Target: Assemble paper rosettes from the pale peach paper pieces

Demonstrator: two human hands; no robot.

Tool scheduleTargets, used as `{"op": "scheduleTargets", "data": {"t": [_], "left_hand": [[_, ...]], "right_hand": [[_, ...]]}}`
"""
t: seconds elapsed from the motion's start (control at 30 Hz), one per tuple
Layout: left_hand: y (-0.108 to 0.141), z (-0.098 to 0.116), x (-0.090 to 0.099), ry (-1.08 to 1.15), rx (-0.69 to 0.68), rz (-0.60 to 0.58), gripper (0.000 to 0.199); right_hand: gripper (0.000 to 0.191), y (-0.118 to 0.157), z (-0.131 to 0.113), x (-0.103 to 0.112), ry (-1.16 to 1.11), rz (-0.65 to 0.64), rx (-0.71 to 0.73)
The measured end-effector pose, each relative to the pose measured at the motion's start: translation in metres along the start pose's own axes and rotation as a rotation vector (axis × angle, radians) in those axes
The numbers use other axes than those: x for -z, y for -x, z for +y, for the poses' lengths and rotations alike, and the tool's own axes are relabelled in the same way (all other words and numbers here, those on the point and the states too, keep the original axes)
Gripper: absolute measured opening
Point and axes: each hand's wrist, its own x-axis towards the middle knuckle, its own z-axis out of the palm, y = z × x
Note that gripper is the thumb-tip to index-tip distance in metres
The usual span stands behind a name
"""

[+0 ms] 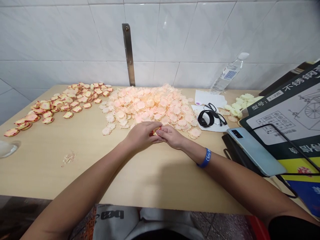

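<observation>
Over the middle of the table point(140, 173) my two hands meet around a small red-edged flower piece point(156, 130), mostly hidden by the fingers. My left hand point(142, 136) curls about it from the left. On the right side my right hand point(172, 137), thumb and fingertips pinched, grips the same piece. Just beyond the hands lies a wide heap of pale pink flower-shaped pieces point(150, 103) with toothed edges. Stacked flower pieces with red edges point(60, 101) are spread at the back left.
A crumb pile point(68, 158) and a clear dish point(8, 149) lie left. At right are glasses point(217, 113), a black wristband point(205, 118), a bottle point(227, 74), pale green pieces point(242, 104), a phone point(256, 151) and a large printed box point(287, 113). A tiled wall point(82, 36) stands behind.
</observation>
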Motion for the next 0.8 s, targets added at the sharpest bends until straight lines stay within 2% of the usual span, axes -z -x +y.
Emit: {"op": "scheduleTargets", "data": {"t": [0.13, 0.23, 0.3, 0.4, 0.63, 0.7, 0.8], "left_hand": [[0.0, -0.002, 0.003, 0.04, 0.124, 0.065, 0.031], [-0.003, -0.004, 0.006, 0.044, 0.163, 0.163, 0.025], [-0.004, -0.006, 0.007, 0.091, 0.182, 0.168, 0.024], [-0.006, -0.007, 0.005, 0.247, 0.293, 0.163, 0.024], [-0.01, -0.006, 0.003, 0.844, 0.561, 0.042, 0.022], [-0.009, -0.005, 0.002, 0.887, 0.595, 0.038, 0.025], [-0.008, -0.004, -0.002, 0.773, 0.594, 0.103, 0.028]], "right_hand": [[0.039, 0.001, -0.001, 0.003, -0.142, 0.008, -0.037], [0.044, -0.001, 0.002, 0.003, -0.142, 0.122, 0.015], [0.044, -0.003, 0.005, 0.003, -0.079, 0.211, 0.071], [0.04, -0.005, 0.008, 0.003, 0.059, 0.272, 0.16], [0.025, 0.001, 0.004, -0.002, 0.466, 0.434, 0.344], [0.026, 0.002, 0.004, -0.002, 0.482, 0.451, 0.33], [0.029, 0.001, 0.004, -0.002, 0.468, 0.418, 0.292]]}}
